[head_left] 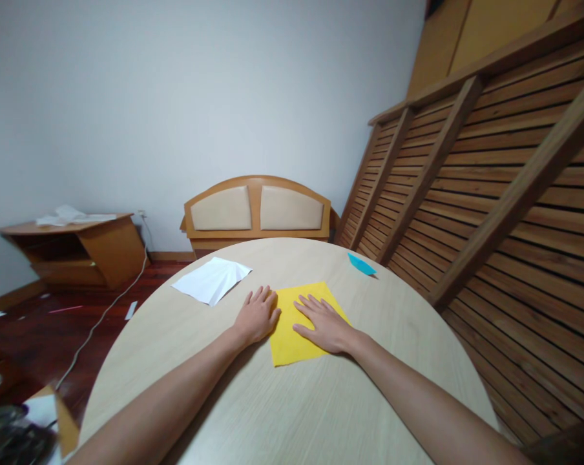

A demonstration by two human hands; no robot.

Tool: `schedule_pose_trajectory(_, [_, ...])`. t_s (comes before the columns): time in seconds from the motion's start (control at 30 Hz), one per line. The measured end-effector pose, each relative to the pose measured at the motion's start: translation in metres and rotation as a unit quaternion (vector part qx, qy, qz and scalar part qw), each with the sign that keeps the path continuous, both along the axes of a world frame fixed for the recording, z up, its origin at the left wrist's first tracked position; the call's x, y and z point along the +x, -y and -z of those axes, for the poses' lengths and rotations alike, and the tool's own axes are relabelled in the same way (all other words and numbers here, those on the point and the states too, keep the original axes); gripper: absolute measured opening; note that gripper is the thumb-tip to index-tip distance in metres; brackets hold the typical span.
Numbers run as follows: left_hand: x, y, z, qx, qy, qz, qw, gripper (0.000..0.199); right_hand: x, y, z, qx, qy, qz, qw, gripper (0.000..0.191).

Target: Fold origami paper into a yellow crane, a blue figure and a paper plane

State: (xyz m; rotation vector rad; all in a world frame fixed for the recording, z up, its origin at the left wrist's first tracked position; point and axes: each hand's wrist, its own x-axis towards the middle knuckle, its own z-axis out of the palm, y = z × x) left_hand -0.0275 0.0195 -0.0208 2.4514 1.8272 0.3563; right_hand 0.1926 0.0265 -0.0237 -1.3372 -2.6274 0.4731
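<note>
A yellow sheet of paper [292, 336] lies unfolded on the round table [253, 407], turned slightly askew. My right hand [323, 323] rests flat on its right half with the fingers spread. At the sheet's left edge lies my left hand [257, 315], palm down on the table, its thumb side touching or just overlapping the yellow paper. Neither hand holds anything. To the left and farther back is a creased white sheet [212, 279]. A small folded blue paper piece [361, 264] sits near the far right of the table.
Behind the table stands a wooden headboard [256, 223] with two cream panels. Slatted wooden frames [447, 194] lean along the right side. At left are a low cabinet [108, 248] with papers on top and a cable [112, 307] on the floor.
</note>
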Motion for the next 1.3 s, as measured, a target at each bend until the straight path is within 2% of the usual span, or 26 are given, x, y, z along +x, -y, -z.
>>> schedule_pose_trajectory(0.07, [0.003, 0.003, 0.001, 0.01, 0.013, 0.042, 0.999, 0.055, 0.0, 0.0, 0.0, 0.004, -0.003, 0.009, 1.0, 0.079])
schedule_pose_trajectory(0.13, [0.006, 0.006, 0.003, -0.011, 0.029, 0.106, 0.994, 0.056, 0.0, 0.001, 0.0, 0.006, -0.008, 0.013, 1.0, 0.081])
schedule_pose_trajectory(0.2, [0.009, 0.007, 0.005, -0.039, 0.035, 0.142, 0.988, 0.058, 0.0, 0.001, -0.002, 0.002, -0.009, 0.007, 1.0, 0.083])
schedule_pose_trajectory(0.33, [0.009, 0.006, 0.006, -0.064, 0.029, 0.148, 0.986, 0.06, 0.013, -0.007, -0.003, -0.006, 0.005, 0.003, 1.0, 0.083])
schedule_pose_trajectory(0.5, [0.001, 0.001, 0.002, -0.083, 0.018, 0.133, 0.988, 0.061, 0.042, -0.027, 0.0, -0.005, 0.037, 0.086, 0.996, 0.078])
schedule_pose_trajectory(0.6, [-0.004, -0.002, 0.002, -0.081, 0.015, 0.117, 0.99, 0.06, 0.054, -0.032, 0.0, 0.008, 0.037, 0.113, 0.993, 0.074])
schedule_pose_trajectory(0.67, [-0.007, -0.004, 0.002, -0.067, 0.019, 0.107, 0.992, 0.058, 0.056, -0.031, -0.002, 0.029, 0.018, 0.1, 0.994, 0.07])
schedule_pose_trajectory(0.73, [-0.009, -0.006, 0.002, -0.038, 0.028, 0.101, 0.994, 0.054, 0.053, -0.027, -0.005, 0.042, -0.01, 0.052, 0.998, 0.069])
schedule_pose_trajectory(0.87, [-0.01, -0.001, -0.007, 0.001, 0.068, 0.125, 0.99, 0.053, 0.044, -0.017, -0.012, 0.011, -0.034, -0.036, 0.999, 0.071])
schedule_pose_trajectory(1.0, [-0.008, 0.012, -0.02, -0.049, 0.072, 0.248, 0.965, 0.072, 0.042, -0.012, -0.016, -0.019, -0.02, -0.039, 0.999, 0.079])
schedule_pose_trajectory(1.03, [-0.008, 0.014, -0.021, -0.06, 0.063, 0.263, 0.961, 0.077, 0.043, -0.011, -0.016, -0.019, -0.019, -0.036, 0.999, 0.08])
schedule_pose_trajectory(1.13, [-0.01, 0.015, -0.021, -0.073, 0.039, 0.251, 0.964, 0.078, 0.044, -0.01, -0.018, -0.02, -0.017, -0.035, 0.999, 0.081])
schedule_pose_trajectory(1.3, [-0.012, 0.006, -0.01, -0.062, 0.043, 0.222, 0.972, 0.071, 0.043, -0.007, -0.02, -0.026, -0.014, -0.048, 0.998, 0.086])
